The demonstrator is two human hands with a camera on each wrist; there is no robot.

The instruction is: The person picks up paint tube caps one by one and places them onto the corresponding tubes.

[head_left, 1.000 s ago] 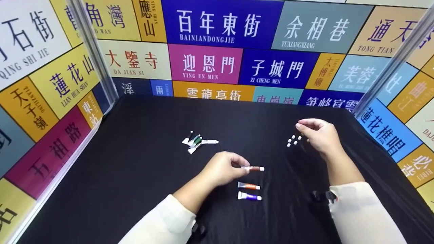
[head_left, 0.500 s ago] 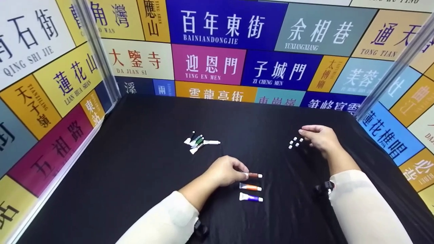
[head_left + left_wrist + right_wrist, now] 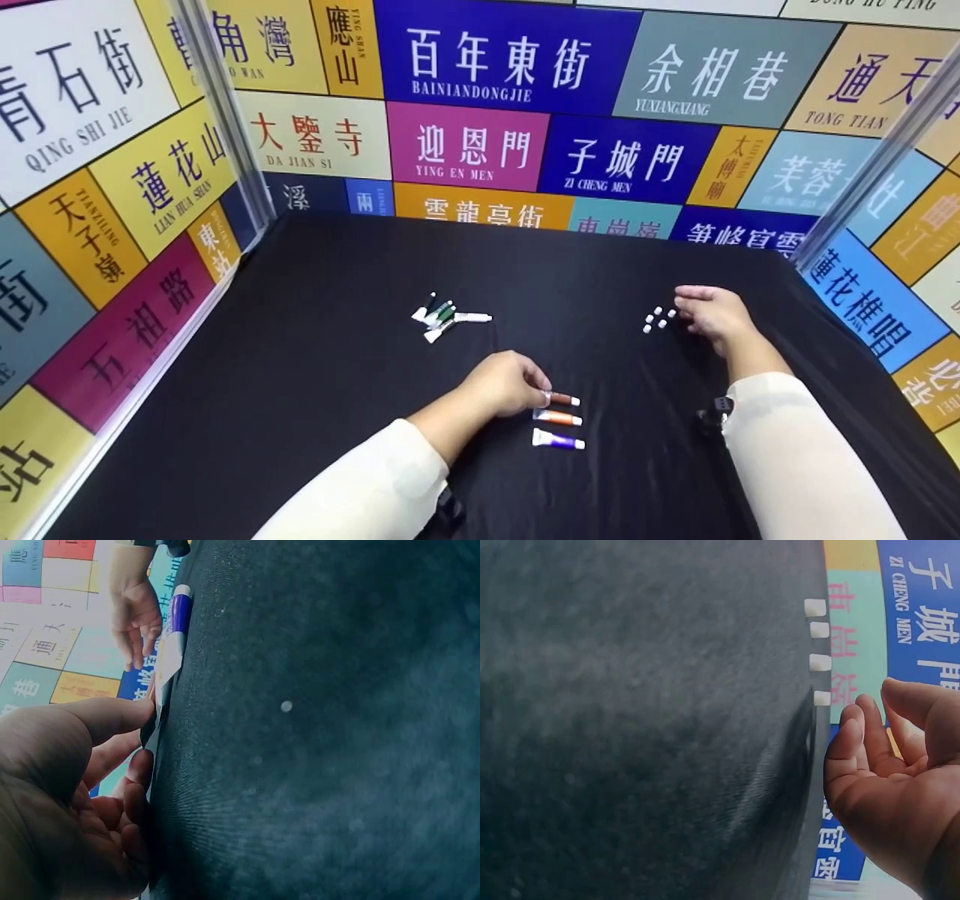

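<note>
Brown tube (image 3: 564, 400), pinched by my left hand (image 3: 507, 384), has closed in beyond the orange tube (image 3: 559, 418); with the purple tube (image 3: 562, 440) on its near side, 3 almost form a row. My right hand (image 3: 716, 319), loosely curved, visibly empty, is beside 5 white pieces (image 3: 649, 319), beyond and right of the orange tube.

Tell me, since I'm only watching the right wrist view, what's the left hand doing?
Observer: The left hand pinches a brown tube at the end away from its white cap.
Operator: Does anything lie beside that tube?
Observer: Yes, an orange tube lies next to it, on the side toward the person.
Operator: I count four white pieces here. Is that all of them?
Observer: No, the head view shows five.
</note>
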